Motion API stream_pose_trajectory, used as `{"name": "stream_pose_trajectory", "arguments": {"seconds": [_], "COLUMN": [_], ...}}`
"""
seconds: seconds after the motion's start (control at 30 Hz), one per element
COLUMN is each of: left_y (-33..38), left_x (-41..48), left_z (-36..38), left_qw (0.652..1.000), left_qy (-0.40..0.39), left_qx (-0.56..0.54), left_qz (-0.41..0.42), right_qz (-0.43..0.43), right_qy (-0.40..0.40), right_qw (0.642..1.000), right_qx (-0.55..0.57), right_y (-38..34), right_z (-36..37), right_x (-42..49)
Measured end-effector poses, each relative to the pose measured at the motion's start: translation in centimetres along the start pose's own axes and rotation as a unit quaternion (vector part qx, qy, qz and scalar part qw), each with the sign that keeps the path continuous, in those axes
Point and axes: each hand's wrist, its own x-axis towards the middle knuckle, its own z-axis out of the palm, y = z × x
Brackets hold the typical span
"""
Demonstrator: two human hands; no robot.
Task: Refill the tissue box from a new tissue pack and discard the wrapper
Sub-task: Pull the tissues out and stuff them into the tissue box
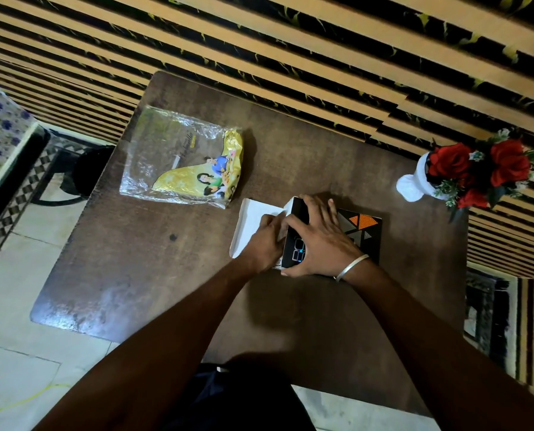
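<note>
Two bare forearms reach forward over a dark brown wooden table (153, 275). Left hand (264, 242) presses flat on a white stack of tissues (253, 216), half pushed into the open end of a black cardboard tissue box with orange triangles (363, 227). Right hand (318, 241), fingers spread wide, clamps the box top. Farther left lies an empty clear and yellow plastic wrapper (181, 158). Far right stands a white vase of red roses (414, 180), against a striped wall (290, 42).

one tissue box (360, 234), one tissue stack (256, 219), one wrapper (181, 157), one vase (414, 181) (three red roses (477, 166)), two hands.
</note>
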Motion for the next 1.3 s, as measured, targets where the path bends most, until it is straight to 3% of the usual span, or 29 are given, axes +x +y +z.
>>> {"name": "stream_pose_trajectory", "arguments": {"seconds": [0.17,0.53,0.7,0.77,0.83,0.93,1.03,1.2,1.3], "left_y": [-0.6,0.9,0.1,-1.1,-1.7,-0.5,-1.1,0.8,1.4], "left_x": [-0.7,-0.7,-0.8,-0.8,-0.4,-0.3,1.5,3.1,4.0], "left_z": [-0.4,0.9,0.1,-0.7,-1.5,-2.4,-3.0,-3.5,-2.7], "left_qw": [0.993,0.998,0.987,0.959,0.911,0.862,0.803,0.748,0.779], "left_qy": [0.07,0.005,0.03,0.022,-0.007,-0.034,-0.135,-0.218,-0.205], "left_qx": [0.082,0.062,0.151,0.265,0.363,0.422,0.49,0.528,0.501], "left_qz": [-0.041,-0.019,0.045,0.096,0.198,0.278,0.312,0.337,0.318], "right_qz": [0.002,-0.001,-0.007,-0.002,0.005,0.015,0.019,0.025,0.034], "right_qy": [0.0,0.002,-0.001,-0.009,-0.023,-0.055,-0.059,-0.031,-0.036], "right_qw": [1.0,1.0,1.0,1.0,1.0,0.998,0.998,0.999,0.998], "right_qx": [-0.001,0.001,0.019,0.024,0.018,0.018,-0.008,-0.034,-0.041], "right_y": [0.1,0.1,0.5,1.0,1.4,1.6,1.5,1.2,1.1], "right_z": [0.1,0.4,0.2,0.1,0.0,0.0,0.0,0.4,0.5], "right_x": [0.0,0.0,-0.1,-0.5,-0.9,-1.2,-1.1,-0.9,-0.6]}}
